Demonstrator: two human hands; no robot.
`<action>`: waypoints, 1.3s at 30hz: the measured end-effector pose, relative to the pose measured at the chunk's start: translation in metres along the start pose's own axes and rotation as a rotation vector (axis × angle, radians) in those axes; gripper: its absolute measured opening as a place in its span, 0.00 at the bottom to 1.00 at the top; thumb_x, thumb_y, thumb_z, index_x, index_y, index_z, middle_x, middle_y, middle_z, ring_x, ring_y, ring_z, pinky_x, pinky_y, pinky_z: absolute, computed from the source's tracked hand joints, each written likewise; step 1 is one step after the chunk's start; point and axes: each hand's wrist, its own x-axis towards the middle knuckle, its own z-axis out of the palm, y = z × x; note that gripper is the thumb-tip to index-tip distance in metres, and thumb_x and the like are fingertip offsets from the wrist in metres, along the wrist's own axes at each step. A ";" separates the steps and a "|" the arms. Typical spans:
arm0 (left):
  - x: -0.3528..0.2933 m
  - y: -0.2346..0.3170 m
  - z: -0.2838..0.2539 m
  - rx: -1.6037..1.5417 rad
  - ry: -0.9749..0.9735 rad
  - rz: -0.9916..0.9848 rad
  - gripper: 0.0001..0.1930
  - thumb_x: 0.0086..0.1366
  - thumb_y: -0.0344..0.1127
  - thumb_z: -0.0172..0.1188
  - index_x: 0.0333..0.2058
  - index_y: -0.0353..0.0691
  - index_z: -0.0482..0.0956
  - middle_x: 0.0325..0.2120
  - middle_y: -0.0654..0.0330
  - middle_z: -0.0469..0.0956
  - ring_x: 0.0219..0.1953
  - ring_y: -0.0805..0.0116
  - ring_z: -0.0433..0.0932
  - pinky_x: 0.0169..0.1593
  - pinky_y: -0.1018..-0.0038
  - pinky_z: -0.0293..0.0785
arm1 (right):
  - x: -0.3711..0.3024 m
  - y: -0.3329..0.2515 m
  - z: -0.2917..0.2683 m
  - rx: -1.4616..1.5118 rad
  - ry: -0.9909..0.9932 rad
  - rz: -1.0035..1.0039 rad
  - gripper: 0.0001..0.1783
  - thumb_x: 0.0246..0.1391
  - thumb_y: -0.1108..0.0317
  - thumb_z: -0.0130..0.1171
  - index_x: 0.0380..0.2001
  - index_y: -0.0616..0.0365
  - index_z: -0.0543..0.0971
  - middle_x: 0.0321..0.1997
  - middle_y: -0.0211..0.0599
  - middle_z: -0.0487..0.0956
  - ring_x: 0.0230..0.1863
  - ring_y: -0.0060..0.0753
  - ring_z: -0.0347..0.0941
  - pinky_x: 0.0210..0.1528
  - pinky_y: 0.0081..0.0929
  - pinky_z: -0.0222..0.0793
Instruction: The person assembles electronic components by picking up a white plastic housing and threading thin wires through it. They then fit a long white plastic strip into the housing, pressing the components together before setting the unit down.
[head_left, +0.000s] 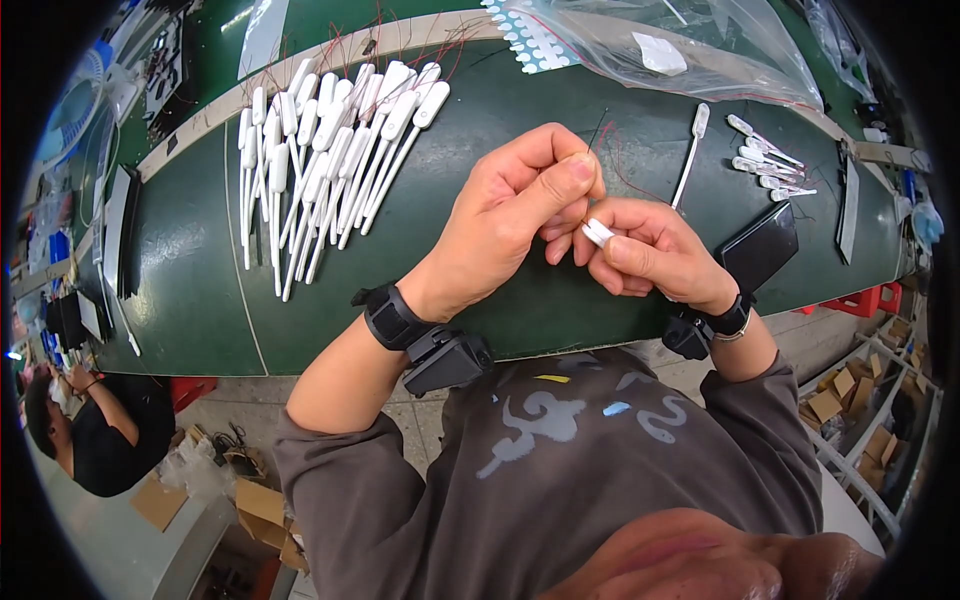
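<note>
My left hand [510, 195] is closed in a pinch, thumb against forefinger, with a thin dark wire [600, 124] sticking up from the fingertips. Right beside it, my right hand [665, 245] is closed on a small white plastic piece [598, 232]; its far end is hidden by the fingers. The two hands nearly touch above the green table [440, 310]. Fine red wires [617, 160] trail just behind them. To the left lies a heap of white sticks with wide flat heads [345, 140], thin wires spreading from their far ends.
One white stick [688, 160] lies beyond my right hand, with a smaller group of white sticks [770, 165] farther right. A black phone-like slab [762, 245] rests near my right wrist. A clear plastic bag [690, 55] covers the back. Another person [120, 430] sits at far left.
</note>
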 end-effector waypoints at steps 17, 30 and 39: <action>0.006 -0.022 0.003 0.798 0.412 0.369 0.14 0.70 0.33 0.63 0.51 0.33 0.80 0.43 0.64 0.82 0.35 0.77 0.77 0.38 0.78 0.76 | 0.012 0.006 -0.008 0.128 0.400 -0.372 0.24 0.75 0.54 0.44 0.63 0.60 0.70 0.52 0.36 0.78 0.42 0.19 0.73 0.42 0.20 0.70; 0.009 -0.017 0.010 0.424 0.129 -0.114 0.12 0.73 0.35 0.60 0.46 0.31 0.84 0.36 0.60 0.85 0.34 0.79 0.81 0.39 0.79 0.79 | 0.011 0.001 -0.009 0.007 0.419 -0.258 0.22 0.72 0.56 0.53 0.60 0.59 0.77 0.48 0.27 0.78 0.45 0.16 0.74 0.53 0.18 0.70; -0.004 -0.014 0.012 0.742 0.201 0.015 0.09 0.68 0.31 0.61 0.42 0.33 0.85 0.26 0.59 0.85 0.27 0.79 0.81 0.32 0.78 0.76 | 0.008 0.001 -0.003 -0.148 0.455 -0.400 0.19 0.65 0.71 0.62 0.58 0.62 0.78 0.44 0.27 0.78 0.44 0.15 0.76 0.49 0.17 0.75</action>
